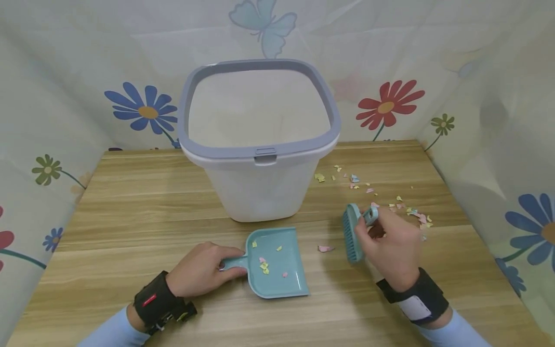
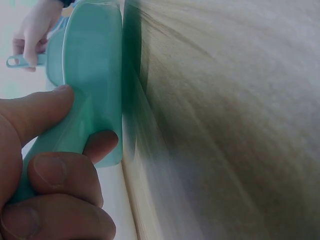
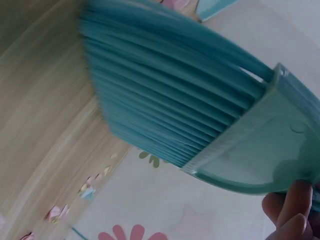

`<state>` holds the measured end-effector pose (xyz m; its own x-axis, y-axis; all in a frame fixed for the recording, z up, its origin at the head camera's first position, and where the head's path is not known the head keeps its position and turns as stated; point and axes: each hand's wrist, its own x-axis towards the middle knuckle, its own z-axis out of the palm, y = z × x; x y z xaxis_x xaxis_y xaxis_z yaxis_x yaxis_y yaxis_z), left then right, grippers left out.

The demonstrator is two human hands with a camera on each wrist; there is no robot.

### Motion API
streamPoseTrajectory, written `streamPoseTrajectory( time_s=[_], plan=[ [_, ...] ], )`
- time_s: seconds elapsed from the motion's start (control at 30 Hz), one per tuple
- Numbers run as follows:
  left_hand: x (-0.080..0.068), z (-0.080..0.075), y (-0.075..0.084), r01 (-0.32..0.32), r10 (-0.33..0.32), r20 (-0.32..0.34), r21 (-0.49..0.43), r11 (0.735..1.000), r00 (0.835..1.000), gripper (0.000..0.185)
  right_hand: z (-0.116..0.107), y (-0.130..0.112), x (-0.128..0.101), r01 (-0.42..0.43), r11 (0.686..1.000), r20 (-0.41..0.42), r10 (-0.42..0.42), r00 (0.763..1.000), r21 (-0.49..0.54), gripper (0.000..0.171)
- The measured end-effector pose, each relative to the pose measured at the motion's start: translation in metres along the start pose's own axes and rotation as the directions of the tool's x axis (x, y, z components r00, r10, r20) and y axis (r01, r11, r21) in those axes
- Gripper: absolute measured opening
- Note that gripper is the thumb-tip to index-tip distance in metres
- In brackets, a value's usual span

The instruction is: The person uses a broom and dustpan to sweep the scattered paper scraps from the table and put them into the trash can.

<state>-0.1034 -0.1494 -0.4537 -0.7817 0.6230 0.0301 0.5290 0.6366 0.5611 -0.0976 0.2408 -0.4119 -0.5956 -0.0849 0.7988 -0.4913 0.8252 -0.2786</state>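
Your left hand (image 1: 200, 270) is curling round the dustpan (image 1: 277, 262) handle, keeping the pan flat on the counter (image 1: 130, 202) with a few scraps already in it. Just right of it, your right hand (image 1: 392, 246) is gripping the brush (image 1: 353, 233), bristles down. Beyond that hand, the paper scraps (image 1: 407, 209) are lying loose; sweeping too briskly risks flicking them off the counter or past the pan. Farthest, the bin (image 1: 260, 144) is standing behind the dustpan.
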Motion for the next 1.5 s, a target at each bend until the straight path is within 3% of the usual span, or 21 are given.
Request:
streamPoseTrajectory(
  time_s=[0.3, 0.4, 0.57, 0.83, 1.0, 1.2, 1.37, 1.5],
  plan=[
    [0.000, 0.001, -0.001, 0.014, -0.013, 0.012, -0.024, 1.000, 1.000, 0.037, 0.017, -0.032, 0.001, 0.029, 0.998, 0.134, -0.037, 0.990, 0.055, 0.003],
    [0.000, 0.002, -0.001, 0.010, -0.009, 0.013, -0.030, 1.000, 1.000, 0.038, 0.022, -0.041, 0.000, -0.028, 0.985, 0.125, 0.007, 0.992, 0.170, 0.006],
    [-0.001, 0.001, -0.004, 0.005, -0.005, 0.006, -0.035, 0.999, 1.000, 0.038, 0.022, -0.042, 0.004, -0.159, 0.923, 0.048, 0.152, 0.987, 0.350, 0.013],
    [-0.024, -0.009, -0.017, 0.029, -0.028, 0.004, -0.114, 0.993, 1.000, 0.040, 0.013, -0.021, 0.005, -0.225, 0.905, -0.025, 0.250, 0.968, 0.361, 0.013],
    [-0.048, -0.030, -0.023, 0.103, -0.100, 0.023, -0.176, 0.979, 0.995, 0.032, 0.008, -0.007, 0.001, -0.266, 0.892, -0.014, 0.291, 0.957, 0.366, 0.012],
    [-0.081, -0.064, -0.034, 0.181, -0.182, 0.015, -0.228, 0.957, 0.983, 0.027, 0.007, 0.004, -0.006, -0.339, 0.849, 0.036, 0.355, 0.934, 0.406, 0.010],
    [-0.102, -0.102, -0.044, 0.243, -0.250, -0.028, -0.153, 0.958, 0.968, 0.032, 0.007, 0.011, -0.014, -0.367, 0.835, 0.053, 0.380, 0.924, 0.410, 0.018],
    [-0.119, -0.137, -0.051, 0.330, -0.334, -0.073, -0.058, 0.942, 0.940, 0.037, 0.009, 0.016, -0.020, -0.386, 0.826, 0.063, 0.396, 0.916, 0.411, 0.013]
  ],
)
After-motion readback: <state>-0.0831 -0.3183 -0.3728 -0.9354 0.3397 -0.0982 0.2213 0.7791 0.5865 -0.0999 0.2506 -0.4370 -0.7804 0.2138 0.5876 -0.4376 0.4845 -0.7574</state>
